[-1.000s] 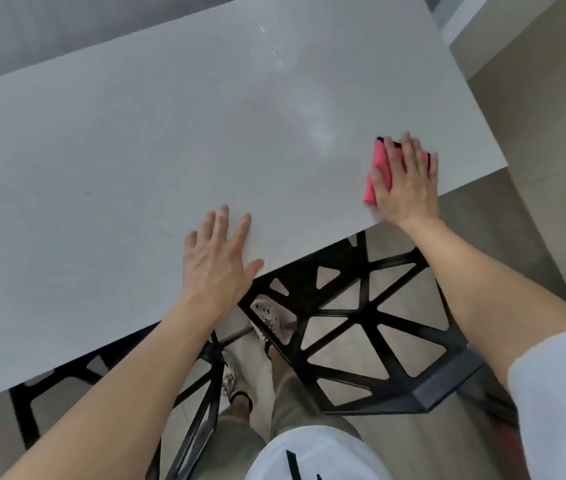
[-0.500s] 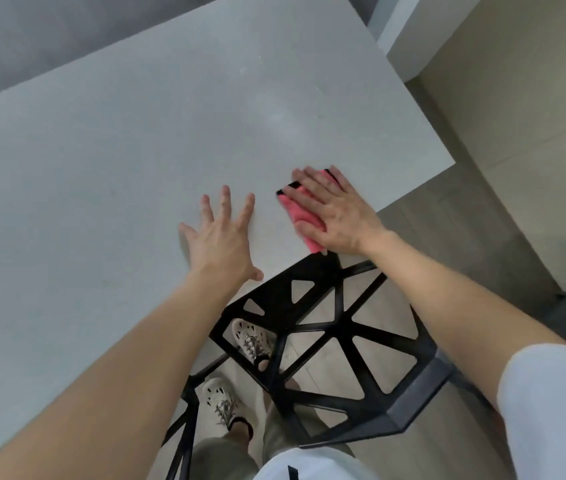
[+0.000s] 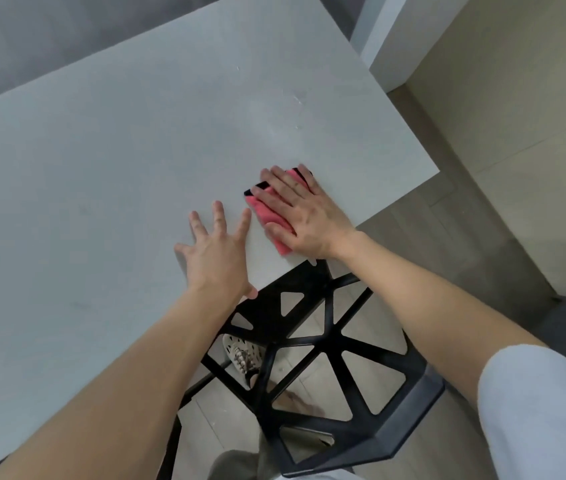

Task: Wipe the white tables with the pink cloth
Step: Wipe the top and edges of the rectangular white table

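White table (image 3: 101, 174) top bore the left hand (image 3: 215, 252), flat with fingers spread, as before. Just right of it the pink cloth (image 3: 267, 212) lay near the front edge under the right hand (image 3: 306, 209), pressed flat with straight fingers; a second earlier both were by the right edge. Below stood a black chair (image 3: 329, 306) on grey floor (image 3: 448, 237).

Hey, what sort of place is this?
Likely an indoor dining or meeting area: a large white table, a black lattice chair drawn up to its edge, and grey plank flooring.
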Demonstrator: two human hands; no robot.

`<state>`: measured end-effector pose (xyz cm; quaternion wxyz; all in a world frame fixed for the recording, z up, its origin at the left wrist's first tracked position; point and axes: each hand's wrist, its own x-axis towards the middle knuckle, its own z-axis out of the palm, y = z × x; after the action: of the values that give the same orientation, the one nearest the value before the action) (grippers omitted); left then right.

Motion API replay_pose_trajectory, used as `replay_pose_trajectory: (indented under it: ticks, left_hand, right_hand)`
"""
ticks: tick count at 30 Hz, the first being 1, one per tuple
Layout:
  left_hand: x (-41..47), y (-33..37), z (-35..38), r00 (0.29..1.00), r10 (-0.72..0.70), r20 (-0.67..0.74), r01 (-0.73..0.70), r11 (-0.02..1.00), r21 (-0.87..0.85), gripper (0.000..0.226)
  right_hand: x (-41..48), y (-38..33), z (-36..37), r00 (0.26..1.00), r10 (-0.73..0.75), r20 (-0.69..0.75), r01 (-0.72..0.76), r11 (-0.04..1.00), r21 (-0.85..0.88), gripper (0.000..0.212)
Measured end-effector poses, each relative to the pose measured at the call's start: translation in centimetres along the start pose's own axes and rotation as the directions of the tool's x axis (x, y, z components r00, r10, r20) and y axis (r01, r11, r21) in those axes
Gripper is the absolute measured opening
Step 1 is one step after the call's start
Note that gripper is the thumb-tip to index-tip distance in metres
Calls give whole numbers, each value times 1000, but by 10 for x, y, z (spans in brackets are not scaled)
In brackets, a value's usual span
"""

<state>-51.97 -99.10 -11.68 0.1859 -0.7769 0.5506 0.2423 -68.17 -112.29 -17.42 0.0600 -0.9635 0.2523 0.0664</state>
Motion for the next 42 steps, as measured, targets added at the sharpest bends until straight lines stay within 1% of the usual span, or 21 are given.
replay_pose_trajectory:
  ticks: [1,2,3,4,5,6,7,10,12,20,26,31,33,35,36,37,38,39,40,41,42]
  left_hand:
    - [1,1,-1,1000,0,10,0,1000,4,163]
    - [1,3,-3,1000,-3,25,3,1000,3,162]
    - [1,6,-6,999,-13,39,13,1000,-3,161]
    - [1,11,-9,998,-32,51,34,999,-24,158]
    - [1,17,-13,997,-59,59,63,996,-64,155]
    - [2,24,-15,995,-86,57,91,990,-108,151]
    - [3,31,-15,993,-111,44,116,984,-134,149]
    - [3,42,-5,987,-158,-29,154,982,-112,148]
    - [4,42,-1,985,-166,-45,161,981,-113,148]
    - [16,50,-7,971,-239,15,239,958,-159,158]
    - [16,47,-8,965,-264,7,261,948,-184,160]
    - [16,49,-6,954,-299,-1,291,929,-227,160]
    - [17,50,-6,949,-315,18,309,918,-247,160]
    - [19,50,-6,940,-336,59,339,898,-280,153]
    - [20,53,-6,931,-359,63,360,876,-321,143]
    - [21,58,-6,914,-404,35,385,839,-385,126]
    - [24,66,-4,881,-472,-19,410,784,-466,104]
    - [28,76,-3,831,-549,-87,424,728,-538,86]
    - [34,90,-2,773,-612,-165,429,696,-576,75]
    - [42,105,-1,716,-654,-243,431,689,-583,70]
    - [53,121,-1,663,-682,-307,435,686,-584,67]
  right_hand:
    - [-8,15,-2,1000,-30,11,30,1000,5,71]
    - [-17,36,-5,1000,11,8,-12,1000,16,71]
    - [-25,59,-7,992,126,-11,-126,992,30,71]
    - [-31,82,-10,959,280,-38,-278,959,49,72]
    - [-36,101,-10,909,413,-60,-410,910,67,73]
    - [-36,113,-9,866,494,-80,-489,869,80,74]
    - [-34,119,-6,845,525,-99,-520,851,80,73]
    - [-31,118,2,842,524,-127,-519,852,75,72]
    - [-31,119,4,844,514,-151,-507,858,83,71]
    - [-31,122,16,830,502,-244,-489,865,115,69]
    - [-27,123,22,828,501,-251,-485,865,129,72]
    - [-26,126,24,846,472,-249,-455,882,126,74]
    - [-27,128,23,869,430,-244,-418,903,103,74]
    - [-25,130,19,920,317,-228,-310,948,68,74]
    - [-24,133,16,945,246,-214,-239,969,61,74]
    - [-22,136,13,963,182,-199,-173,983,62,74]
    - [-21,139,11,975,121,-185,-111,992,65,74]
    - [-20,141,11,984,55,-170,-43,996,72,74]
    - [-21,145,10,988,-29,-150,40,996,75,73]
    - [-24,150,11,983,-138,-120,146,987,63,72]
    - [-28,158,12,961,-266,-81,269,962,39,71]
